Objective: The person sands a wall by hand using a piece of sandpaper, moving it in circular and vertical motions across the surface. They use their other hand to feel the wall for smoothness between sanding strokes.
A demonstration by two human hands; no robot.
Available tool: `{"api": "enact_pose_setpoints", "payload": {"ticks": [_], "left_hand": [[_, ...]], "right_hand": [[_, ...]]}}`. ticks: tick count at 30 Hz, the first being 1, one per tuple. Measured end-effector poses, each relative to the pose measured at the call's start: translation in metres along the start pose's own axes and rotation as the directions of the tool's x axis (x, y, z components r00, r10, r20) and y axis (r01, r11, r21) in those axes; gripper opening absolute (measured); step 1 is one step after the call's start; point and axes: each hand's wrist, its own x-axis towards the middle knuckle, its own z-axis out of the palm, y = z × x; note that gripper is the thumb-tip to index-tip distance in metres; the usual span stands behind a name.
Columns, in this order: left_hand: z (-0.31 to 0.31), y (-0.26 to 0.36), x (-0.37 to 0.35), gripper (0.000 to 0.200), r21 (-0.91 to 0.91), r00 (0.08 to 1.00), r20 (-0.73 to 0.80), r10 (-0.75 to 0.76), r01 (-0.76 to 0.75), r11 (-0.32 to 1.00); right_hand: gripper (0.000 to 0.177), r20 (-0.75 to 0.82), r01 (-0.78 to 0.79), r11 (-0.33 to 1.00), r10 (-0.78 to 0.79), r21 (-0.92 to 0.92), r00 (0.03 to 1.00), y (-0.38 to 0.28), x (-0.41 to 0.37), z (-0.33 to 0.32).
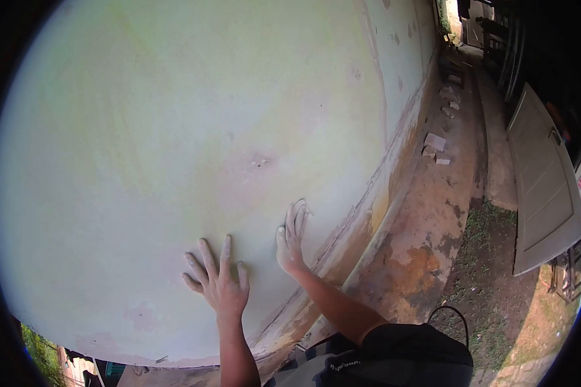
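Observation:
A large pale green-white wall [142, 129] fills most of the view. My left hand [223, 287] lies against it with fingers spread wide, holding nothing. To its right, my right hand [292, 242] presses on the wall, its fingers close together and the thumb apart. A thin, pale piece with a dark curved edge [308, 208] shows at the right fingertips; what it is I cannot make out. Whitish dust coats the fingers of both hands. Above them the wall has a small chipped spot [259, 162].
Along the wall's foot runs a stained concrete strip [400, 271] with several broken blocks [435, 142] farther along. A pale door panel [543, 187] leans on the right. Low plants [481, 258] grow in the soil beside the strip.

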Motion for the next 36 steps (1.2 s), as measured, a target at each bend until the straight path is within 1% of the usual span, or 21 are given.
{"api": "enact_pose_setpoints", "payload": {"ticks": [2,4,6,7,8,9,10,11,13,14,16,19,21,22,24,25,27,29,32,33,36], "left_hand": [[-0.006,-0.007,-0.001,0.079,0.017,0.985,0.146,0.093,-0.096,0.995],[-0.008,-0.020,-0.003,0.074,-0.030,0.977,0.108,0.182,-0.180,0.983],[-0.020,-0.035,-0.002,0.063,-0.125,0.877,0.290,0.383,-0.362,0.924],[-0.027,-0.040,0.002,0.052,-0.169,0.838,0.300,0.455,-0.423,0.890],[-0.032,-0.047,0.004,0.052,-0.185,0.833,0.304,0.462,-0.424,0.886],[-0.036,-0.054,0.009,0.051,-0.227,0.776,0.308,0.551,-0.503,0.834],[-0.040,-0.059,0.017,0.050,-0.266,0.715,0.302,0.631,-0.572,0.775],[-0.044,-0.062,0.024,0.050,-0.275,0.717,0.296,0.631,-0.568,0.775],[-0.052,-0.066,0.039,0.048,-0.254,0.661,0.242,0.711,-0.664,0.704],[-0.056,-0.068,0.044,0.048,-0.260,0.663,0.240,0.709,-0.660,0.705],[-0.064,-0.073,0.054,0.047,-0.258,0.621,0.214,0.754,-0.709,0.657],[-0.081,-0.086,0.060,0.047,-0.212,0.619,0.223,0.753,-0.723,0.657],[-0.092,-0.100,0.054,0.046,-0.194,0.650,0.210,0.731,-0.705,0.683],[-0.095,-0.106,0.050,0.045,-0.171,0.684,0.179,0.707,-0.686,0.707],[-0.093,-0.117,0.036,0.044,-0.150,0.698,0.161,0.698,-0.681,0.716],[-0.089,-0.121,0.031,0.043,-0.123,0.717,0.131,0.685,-0.674,0.729],[-0.079,-0.126,0.023,0.042,-0.089,0.697,0.113,0.708,-0.703,0.706],[-0.075,-0.126,0.021,0.041,-0.062,0.678,0.102,0.728,-0.726,0.685],[-0.077,-0.126,0.021,0.037,-0.093,0.683,0.112,0.722,-0.716,0.692],[-0.077,-0.127,0.020,0.035,-0.099,0.684,0.095,0.723,-0.716,0.691],[-0.073,-0.130,0.016,0.031,-0.096,0.678,0.075,0.731,-0.725,0.682]], "right_hand": [[0.064,0.017,-0.014,0.998,0.015,-0.058,1.000,0.000,-0.010,0.008],[0.061,-0.090,-0.049,0.998,0.052,0.028,0.995,0.041,0.004,0.003],[0.061,-0.175,-0.218,0.968,0.237,0.122,0.956,0.100,0.024,-0.003],[0.061,-0.182,-0.228,0.968,0.244,0.108,0.953,0.110,0.026,-0.003],[0.061,-0.153,-0.324,0.935,0.345,0.144,0.926,0.116,0.027,-0.004],[0.061,-0.122,-0.412,0.893,0.436,0.180,0.891,0.116,0.026,-0.005],[0.061,-0.114,-0.399,0.900,0.421,0.173,0.900,0.083,0.018,-0.004],[0.060,-0.103,-0.387,0.907,0.406,0.166,0.908,0.030,0.003,-0.001],[0.060,-0.074,-0.163,0.986,0.164,0.023,0.984,-0.016,-0.038,0.016],[0.060,-0.072,-0.162,0.987,0.163,0.015,0.984,-0.028,-0.062,0.026],[0.060,-0.054,0.106,0.994,-0.108,-0.031,0.993,-0.039,-0.103,0.042],[0.060,-0.060,0.006,0.998,-0.010,-0.062,0.998,0.004,-0.111,0.046],[0.060,-0.163,-0.237,0.963,0.256,0.129,0.953,0.027,-0.085,0.041],[0.060,-0.162,-0.244,0.962,0.263,0.126,0.951,0.025,-0.072,0.040],[0.059,-0.226,-0.356,0.913,0.397,0.201,0.890,0.018,-0.056,0.040],[0.059,-0.237,-0.352,0.914,0.394,0.199,0.888,0.004,-0.060,0.044],[0.059,-0.233,-0.174,0.983,0.185,0.066,0.955,-0.050,-0.082,0.063],[0.058,-0.134,0.016,0.999,-0.020,-0.030,0.991,-0.090,-0.122,0.072],[0.057,-0.079,0.075,0.995,-0.081,-0.073,0.994,-0.080,-0.152,0.081],[0.057,-0.085,0.069,0.995,-0.075,-0.075,0.994,-0.068,-0.147,0.080],[0.055,-0.250,-0.167,0.982,0.184,0.090,0.951,0.009,-0.089,0.064]]}}
